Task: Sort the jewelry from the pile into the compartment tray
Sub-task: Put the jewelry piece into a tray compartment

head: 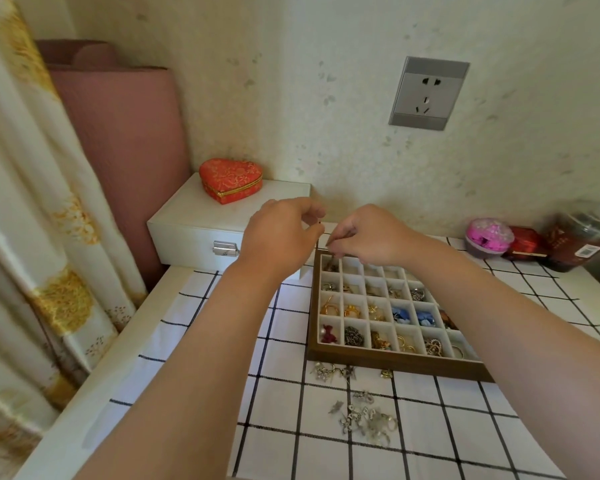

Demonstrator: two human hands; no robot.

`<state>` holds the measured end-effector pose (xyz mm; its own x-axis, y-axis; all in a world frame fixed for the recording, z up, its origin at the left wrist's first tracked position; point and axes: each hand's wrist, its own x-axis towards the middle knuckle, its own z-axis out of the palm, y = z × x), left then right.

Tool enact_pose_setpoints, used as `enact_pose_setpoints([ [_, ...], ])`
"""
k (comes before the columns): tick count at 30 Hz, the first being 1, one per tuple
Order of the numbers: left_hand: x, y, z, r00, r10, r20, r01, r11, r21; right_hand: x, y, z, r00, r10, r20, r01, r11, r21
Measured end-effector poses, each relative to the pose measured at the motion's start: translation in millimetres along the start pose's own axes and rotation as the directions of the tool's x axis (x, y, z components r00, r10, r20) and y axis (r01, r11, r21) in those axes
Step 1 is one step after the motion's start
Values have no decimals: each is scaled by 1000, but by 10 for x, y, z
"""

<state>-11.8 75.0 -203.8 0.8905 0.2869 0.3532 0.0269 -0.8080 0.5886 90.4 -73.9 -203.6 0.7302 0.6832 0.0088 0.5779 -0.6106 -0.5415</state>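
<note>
Dangling vertically from right hand [368, 237] (left hand [281, 233] pinching too): jewelry piece [332, 258].

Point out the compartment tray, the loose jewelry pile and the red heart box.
compartment tray [395, 363]: head view, near wooden rim.
jewelry pile [364, 415]: head view, middle of silver cluster.
red heart box [231, 178]: head view, lid centre.

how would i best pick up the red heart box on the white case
Probably from above, fingers spanning the heart-shaped box across its two curved flanks below the gold seam, so the lid stays shut. It sits flat, lid up, on the white case.
</note>
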Motion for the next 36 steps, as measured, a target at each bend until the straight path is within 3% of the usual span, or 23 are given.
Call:
enact_pose_setpoints([
  [3,-33,-35,10,997,80,16,-82,969,234,-35,16,31,999,17,45,-11,992,-123],
  [7,-115,-88,113,981,141,132,-176,936,304,-148,97,14,999,-24,-31,17,981,-193],
  [12,-169,-95,229,966,163,199,-236,868,437,-256,54,176,990,-95,102,133,869,-477],
  [16,-233,-122,248,959,209,192,-277,840,467,-237,48,152,993,-90,71,111,917,-383],
  [19,-303,-114,245,945,294,143,-326,809,489,-231,64,163,994,-84,71,107,883,-457],
  [22,-390,-48,209,927,362,95,-363,808,465,-251,60,224,991,-84,102,121,885,-450],
  [25,-471,27,129,925,375,58,-360,818,449,-242,76,205,997,-77,16,76,893,-444],
  [28,-561,23,111,979,152,133,-189,924,332,-273,44,251,998,-56,26,62,882,-468],
  [30,-619,-18,132,973,27,228,-78,973,219,-298,6,291,996,-55,76,84,887,-455],
  [33,-638,-74,188,939,-12,343,-13,997,73,-286,16,257,997,-59,50,75,894,-443],
  [36,-598,-98,246,934,4,357,3,1000,-19,-293,44,274,998,-61,22,64,871,-487],
])
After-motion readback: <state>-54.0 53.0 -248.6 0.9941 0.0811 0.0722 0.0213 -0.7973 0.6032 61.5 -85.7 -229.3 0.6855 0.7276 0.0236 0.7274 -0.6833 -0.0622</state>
